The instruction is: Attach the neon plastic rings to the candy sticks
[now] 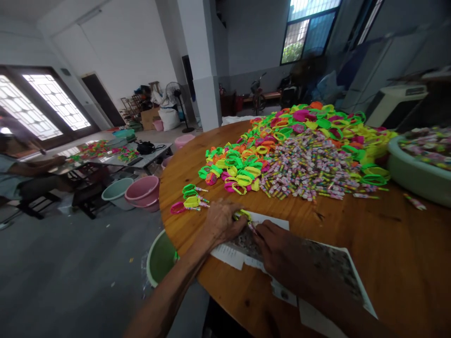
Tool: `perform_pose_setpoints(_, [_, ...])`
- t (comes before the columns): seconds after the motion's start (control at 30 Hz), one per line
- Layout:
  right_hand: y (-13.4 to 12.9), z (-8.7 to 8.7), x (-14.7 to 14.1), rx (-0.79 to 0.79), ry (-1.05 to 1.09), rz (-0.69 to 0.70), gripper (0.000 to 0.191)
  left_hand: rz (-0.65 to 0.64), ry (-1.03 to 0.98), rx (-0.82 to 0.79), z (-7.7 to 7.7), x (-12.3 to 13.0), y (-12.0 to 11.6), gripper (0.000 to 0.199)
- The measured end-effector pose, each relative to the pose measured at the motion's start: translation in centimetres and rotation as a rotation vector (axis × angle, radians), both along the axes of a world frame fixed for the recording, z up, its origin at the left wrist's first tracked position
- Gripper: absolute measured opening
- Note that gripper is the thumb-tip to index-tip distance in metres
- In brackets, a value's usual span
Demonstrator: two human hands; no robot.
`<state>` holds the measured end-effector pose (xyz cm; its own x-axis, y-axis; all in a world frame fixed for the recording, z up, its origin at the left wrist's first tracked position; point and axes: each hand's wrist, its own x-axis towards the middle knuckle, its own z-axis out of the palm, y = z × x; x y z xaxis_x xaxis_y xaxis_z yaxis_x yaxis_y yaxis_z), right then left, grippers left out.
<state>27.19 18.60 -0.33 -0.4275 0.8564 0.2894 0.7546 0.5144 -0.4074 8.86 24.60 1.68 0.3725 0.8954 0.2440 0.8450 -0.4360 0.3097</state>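
My left hand (221, 220) is closed on a bright yellow plastic toy watch band (244, 214) above the paper-covered board (334, 260). My right hand (276, 241) pinches a thin candy stick in a printed wrapper (252, 228), its end meeting the band. Whether the two are joined I cannot tell, as my fingers cover part of both. Left of my left hand lie several bands with sticks at their ends, among them a yellow one (192, 202) and a pink one (177, 208).
On the round wooden table (398, 244) are a heap of wrapped sticks (310, 164), a heap of coloured bands (243, 164) and a green basin (419, 176). Pink (143, 191) and green tubs stand on the floor. A person (24, 176) sits at another table at left.
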Motion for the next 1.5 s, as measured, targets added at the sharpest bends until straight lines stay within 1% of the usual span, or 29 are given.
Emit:
perform_pose_setpoints(0.07, [0.0,-0.3,0.0,0.025,-0.016,0.004,0.018,0.017,0.018,0.007,-0.1,0.1,-0.1,0.030])
perform_pose_setpoints(0.13, [0.0,-0.3,-0.1,0.047,-0.091,0.003,0.017,0.029,0.032,0.007,-0.1,0.1,-0.1,0.030])
perform_pose_setpoints(0.3, [-0.2,0.9,-1.2,0.011,-0.384,-0.045,0.023,0.025,0.029,-0.038,0.3,0.1,-0.1,0.028])
perform_pose_setpoints(0.37, [-0.2,1.3,-1.7,-0.009,-0.447,-0.055,0.022,0.008,0.023,-0.049,0.5,0.1,-0.1,0.027])
perform_pose_setpoints(0.43, [-0.1,1.5,-1.9,0.007,-0.479,-0.054,0.021,-0.017,0.009,-0.053,0.5,0.0,-0.1,0.026])
perform_pose_setpoints(0.6, [0.2,1.5,-1.6,0.143,-0.498,-0.001,0.019,-0.079,-0.062,-0.073,0.1,-0.2,0.1,0.025])
perform_pose_setpoints(0.77, [0.7,1.2,-1.5,0.174,-0.506,0.034,0.017,-0.126,-0.166,-0.063,-0.8,-0.4,0.2,0.026])
perform_pose_setpoints(0.87, [0.8,0.7,-1.6,0.193,-0.491,0.026,0.018,-0.109,-0.226,-0.069,-1.2,-0.1,0.3,0.025])
perform_pose_setpoints(0.93, [0.9,0.4,-1.6,0.175,-0.462,0.026,0.019,-0.090,-0.280,-0.076,-1.2,-0.2,0.4,0.022])
perform_pose_setpoints(1.03, [1.6,0.3,-0.7,0.096,-0.312,0.062,0.009,-0.030,-0.329,-0.054,-0.8,-1.4,0.4,0.022])
perform_pose_setpoints(1.07, [1.9,0.4,0.1,0.081,-0.263,0.053,0.012,0.001,-0.329,-0.044,-0.5,-2.3,0.3,0.022])
perform_pose_setpoints(1.1, [2.3,0.4,1.0,0.082,-0.240,0.017,0.018,0.033,-0.320,-0.034,-0.1,-3.4,0.1,0.023])
perform_pose_setpoints(1.13, [2.8,0.4,2.2,0.093,-0.253,-0.047,0.022,0.073,-0.303,-0.020,0.3,-4.6,0.0,0.023])
perform_pose_setpoints(1.2, [3.8,0.3,5.0,0.115,-0.373,-0.225,0.027,0.178,-0.226,0.015,1.2,-7.3,-0.3,0.025])
perform_pose_setpoints(1.27, [4.8,0.0,7.8,0.116,-0.518,-0.419,0.030,0.319,-0.058,0.046,2.0,-9.6,-0.4,0.027])
perform_pose_setpoints(1.33, [5.8,-0.4,10.0,0.103,-0.602,-0.579,0.035,0.431,0.154,0.068,2.5,-10.9,-0.3,0.028])
perform_pose_setpoints(1.4, [6.6,-0.8,11.4,0.082,-0.617,-0.687,0.038,0.480,0.278,0.129,2.6,-10.8,0.2,0.030])
perform_pose_setpoints(1.43, [7.0,-1.0,11.8,0.070,-0.615,-0.718,0.039,0.475,0.272,0.173,2.6,-10.1,0.6,0.032])
perform_pose_setpoints(1.5, [7.6,-1.1,12.4,0.044,-0.598,-0.747,0.039,0.414,0.151,0.212,2.2,-8.0,1.8,0.036])
